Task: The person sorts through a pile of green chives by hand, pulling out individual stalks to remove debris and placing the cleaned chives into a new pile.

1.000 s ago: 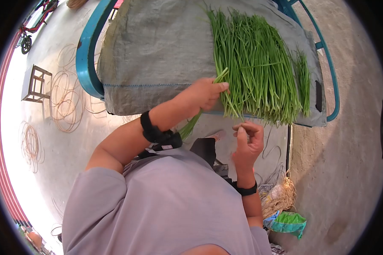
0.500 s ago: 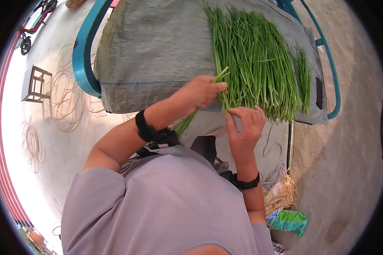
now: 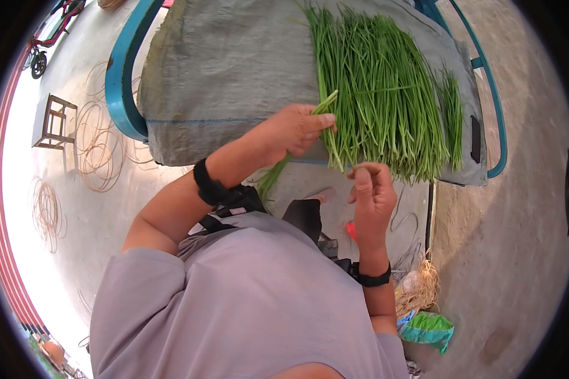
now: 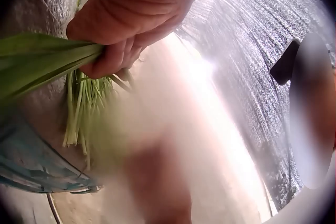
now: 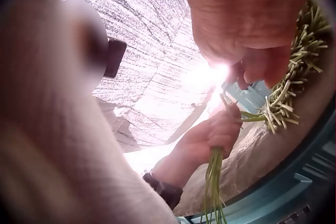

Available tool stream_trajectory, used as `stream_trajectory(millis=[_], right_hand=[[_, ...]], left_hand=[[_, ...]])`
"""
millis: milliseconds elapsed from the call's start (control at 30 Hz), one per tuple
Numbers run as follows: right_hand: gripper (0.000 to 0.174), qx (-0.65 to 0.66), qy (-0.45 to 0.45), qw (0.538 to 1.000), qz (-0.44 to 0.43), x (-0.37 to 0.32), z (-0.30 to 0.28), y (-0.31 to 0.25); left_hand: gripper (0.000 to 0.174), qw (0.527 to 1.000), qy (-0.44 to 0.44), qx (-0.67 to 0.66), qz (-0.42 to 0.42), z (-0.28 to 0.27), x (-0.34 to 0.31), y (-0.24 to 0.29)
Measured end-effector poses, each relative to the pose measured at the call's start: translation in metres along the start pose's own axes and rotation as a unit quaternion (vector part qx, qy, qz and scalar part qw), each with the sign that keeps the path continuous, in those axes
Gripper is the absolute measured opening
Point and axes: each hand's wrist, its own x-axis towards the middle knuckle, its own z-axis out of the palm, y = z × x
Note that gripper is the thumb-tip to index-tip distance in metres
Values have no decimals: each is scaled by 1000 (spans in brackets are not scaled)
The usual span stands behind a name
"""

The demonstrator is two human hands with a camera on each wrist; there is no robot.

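A small bunch of chives [image 3: 272, 180] is gripped in my left hand [image 3: 291, 132], pale stem ends poking out above the thumb and green leaves hanging below the fist. In the left wrist view the leaves [image 4: 42, 58] fan out from between thumb and fingers. My right hand [image 3: 376, 196] is just below the front edge of the chive pile, its fingers bent and thumb raised close to them. I cannot tell whether its fingertips pinch anything. The big pile of chives [image 3: 379, 95] lies beside my left hand, cut ends toward me, with a smaller bunch [image 3: 452, 120] at its right.
A grey woven sack [image 3: 227, 69] covers the surface under the chives, bordered by a blue metal frame [image 3: 121, 95]. A dark flat object [image 3: 475, 138] lies at its right edge. On the floor are a stool [image 3: 57, 123], coiled straps [image 3: 98, 148], dry straw [image 3: 423, 284] and a green bag [image 3: 428, 328].
My right hand rose to the stem ends near my left hand, then drew back slightly down and right. The left hand kept its grip on the bunch, shifting slightly upward.
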Motion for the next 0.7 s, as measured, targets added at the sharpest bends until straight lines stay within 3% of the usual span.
stream_trajectory(millis=[100,167,267,467,600,700], right_hand=[[28,-129,35,982,-130,6,11,-9],[34,-243,49,936,-248,12,17,-7],[30,-279,66,923,-258,15,24,-1],[17,-250,87,933,-242,13,29,4],[9,-71,75,988,-111,8,32,5],[9,58,39,997,27,5,29,1]], left_hand=[[23,1000,21,15,2,3,-2,2],[23,999,35,22,1,4,-2,2],[23,999,44,26,2,5,1,-1],[23,998,43,37,18,4,3,-6],[24,997,37,55,27,4,4,-8],[23,997,26,71,27,5,1,-5]])
